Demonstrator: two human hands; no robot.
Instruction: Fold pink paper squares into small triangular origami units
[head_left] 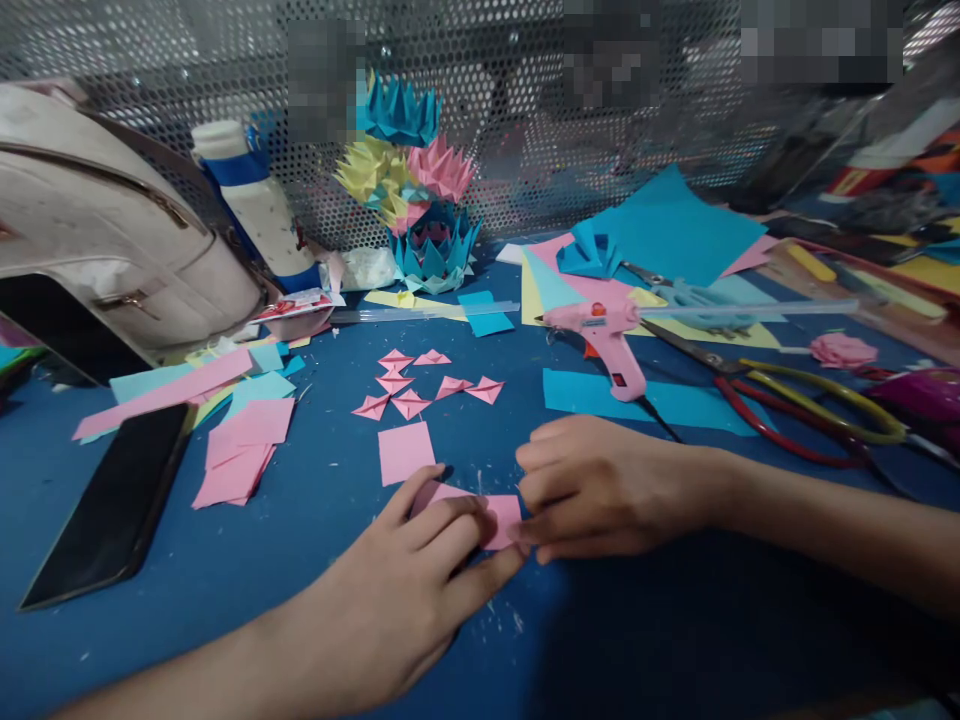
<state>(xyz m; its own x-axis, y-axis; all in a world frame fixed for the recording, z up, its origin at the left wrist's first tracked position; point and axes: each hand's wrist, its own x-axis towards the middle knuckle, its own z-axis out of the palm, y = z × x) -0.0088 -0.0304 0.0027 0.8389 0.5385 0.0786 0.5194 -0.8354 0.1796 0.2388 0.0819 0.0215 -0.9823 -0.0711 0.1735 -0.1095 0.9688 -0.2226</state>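
Observation:
On the blue table, a piece of pink paper (501,520) lies under the fingers of my left hand (420,580), which presses it down near its middle and lower right edge. The thumb and fingertips of my right hand (600,490) pinch the paper's right edge. Part of the paper is hidden by my left fingers. Just beyond sits a flat pink paper square (405,453). Several small folded pink paper pieces (394,382) lie farther up. A stack of pink paper squares (244,455) rests to the left.
A pink glue gun (609,335) lies beyond my right hand, near scissors with red and yellow handles (810,400). Folded paper flowers (435,250) stand at the back. At left are a phone (112,505), a bottle (259,205) and a pale backpack (112,220).

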